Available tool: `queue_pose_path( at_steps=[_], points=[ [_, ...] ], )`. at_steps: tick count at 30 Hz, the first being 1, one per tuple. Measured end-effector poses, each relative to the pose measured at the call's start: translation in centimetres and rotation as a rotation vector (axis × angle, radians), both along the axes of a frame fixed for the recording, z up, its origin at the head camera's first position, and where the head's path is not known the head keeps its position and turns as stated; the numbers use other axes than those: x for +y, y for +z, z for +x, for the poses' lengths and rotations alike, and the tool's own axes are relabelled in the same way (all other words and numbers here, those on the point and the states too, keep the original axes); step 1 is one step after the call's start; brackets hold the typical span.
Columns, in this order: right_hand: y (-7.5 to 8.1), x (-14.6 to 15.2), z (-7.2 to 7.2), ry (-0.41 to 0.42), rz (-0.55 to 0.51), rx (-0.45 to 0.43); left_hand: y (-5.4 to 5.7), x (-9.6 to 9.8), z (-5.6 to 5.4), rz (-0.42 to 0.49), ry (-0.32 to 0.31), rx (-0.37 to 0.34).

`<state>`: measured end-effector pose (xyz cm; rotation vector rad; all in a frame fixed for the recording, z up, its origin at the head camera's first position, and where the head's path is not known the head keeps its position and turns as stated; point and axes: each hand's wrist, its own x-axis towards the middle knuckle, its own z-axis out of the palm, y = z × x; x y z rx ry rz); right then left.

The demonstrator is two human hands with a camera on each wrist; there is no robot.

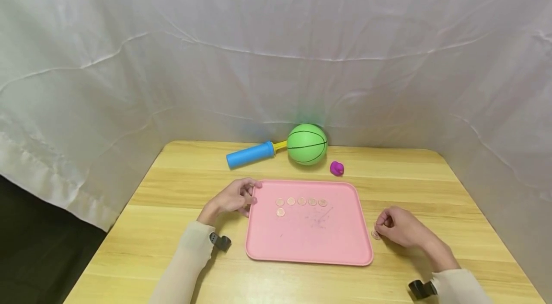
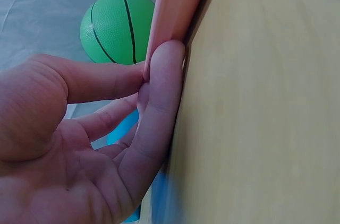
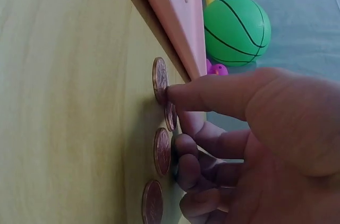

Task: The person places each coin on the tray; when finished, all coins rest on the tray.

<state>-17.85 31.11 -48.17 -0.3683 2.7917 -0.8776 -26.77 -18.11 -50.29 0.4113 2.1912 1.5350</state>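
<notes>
My left hand (image 1: 236, 196) pinches the left rim of a pink tray (image 1: 302, 251) at its far corner. In the left wrist view the thumb is on the rim and a finger lies beneath it. Several coins (image 1: 302, 201) form a row on the tray, with a single coin (image 1: 281, 212) below the row's left end. Right of the tray, my right hand (image 1: 401, 227) is low over the table, its thumb and forefinger at a copper-coloured coin (image 3: 160, 80). That coin overlaps another; more coins (image 3: 162, 152) lie beside the curled fingers.
Behind the tray are a green ball (image 1: 307, 144), a blue pump (image 1: 251, 154) with a yellow end by the ball, and a small purple rubber duck (image 1: 337, 168). A pale curtain (image 1: 302, 55) hangs around the wooden table (image 1: 155, 227).
</notes>
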Motion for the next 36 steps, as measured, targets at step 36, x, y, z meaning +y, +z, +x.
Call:
queue_pose_path(
  at_steps=[36],
  points=[
    [-0.6, 0.8, -1.0, 0.089, -0.056, 0.065, -0.1, 0.0, 0.1, -0.011, 0.004, 0.007]
  ],
)
